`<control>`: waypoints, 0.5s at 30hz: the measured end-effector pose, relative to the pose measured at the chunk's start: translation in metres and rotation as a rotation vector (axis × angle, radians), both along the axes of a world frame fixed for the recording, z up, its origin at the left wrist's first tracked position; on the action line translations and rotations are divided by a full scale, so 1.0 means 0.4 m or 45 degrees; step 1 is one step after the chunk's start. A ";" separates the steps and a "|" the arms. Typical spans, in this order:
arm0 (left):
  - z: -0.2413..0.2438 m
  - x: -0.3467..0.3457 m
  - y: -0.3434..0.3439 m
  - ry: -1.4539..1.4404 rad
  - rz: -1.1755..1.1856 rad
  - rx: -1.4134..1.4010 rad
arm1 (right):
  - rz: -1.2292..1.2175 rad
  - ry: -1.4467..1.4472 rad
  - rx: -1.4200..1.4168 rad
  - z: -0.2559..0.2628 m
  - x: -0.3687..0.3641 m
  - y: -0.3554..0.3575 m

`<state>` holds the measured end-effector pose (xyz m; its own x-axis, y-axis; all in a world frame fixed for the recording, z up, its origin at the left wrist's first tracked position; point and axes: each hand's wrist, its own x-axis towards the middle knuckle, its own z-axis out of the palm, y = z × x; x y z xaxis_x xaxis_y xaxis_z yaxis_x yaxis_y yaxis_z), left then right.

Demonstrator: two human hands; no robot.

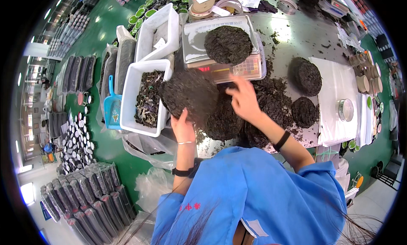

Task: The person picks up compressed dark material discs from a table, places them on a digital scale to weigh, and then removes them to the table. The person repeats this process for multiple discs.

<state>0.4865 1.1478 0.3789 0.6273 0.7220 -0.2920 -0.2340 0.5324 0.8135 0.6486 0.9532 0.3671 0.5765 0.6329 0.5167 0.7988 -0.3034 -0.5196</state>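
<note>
My left hand [183, 125] grips the lower left edge of a dark round cake of dried seaweed [189, 95], which is blurred and tilted above the table. My right hand [243, 102] is apart from it with fingers spread and nothing in them, just below a digital scale [219, 70]. Another dark round cake [228, 44] lies on the scale's metal pan. Beneath my hands are more dark cakes [224, 124] and loose dark flakes [273, 98]. Two further round cakes, one larger [307, 76] and one smaller [304, 112], are on the right.
On the left stand a white bin [125, 117] of dark scraps, another white bin [174, 25] and a blue dustpan [113, 113]. A metal ring [345, 110] rests on white sheets [334, 130] at the right. Rings, discs and papers lie at the table's far side.
</note>
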 end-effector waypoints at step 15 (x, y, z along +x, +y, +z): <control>0.017 0.443 -0.060 0.430 -0.317 2.174 | -0.918 -0.192 -0.352 -0.150 0.159 -0.420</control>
<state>0.6637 1.1236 0.3858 0.8377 0.2366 0.4922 -0.0053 -0.8977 0.4406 0.7123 0.7852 0.3069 0.8302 0.2463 0.5002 0.4113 -0.8762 -0.2512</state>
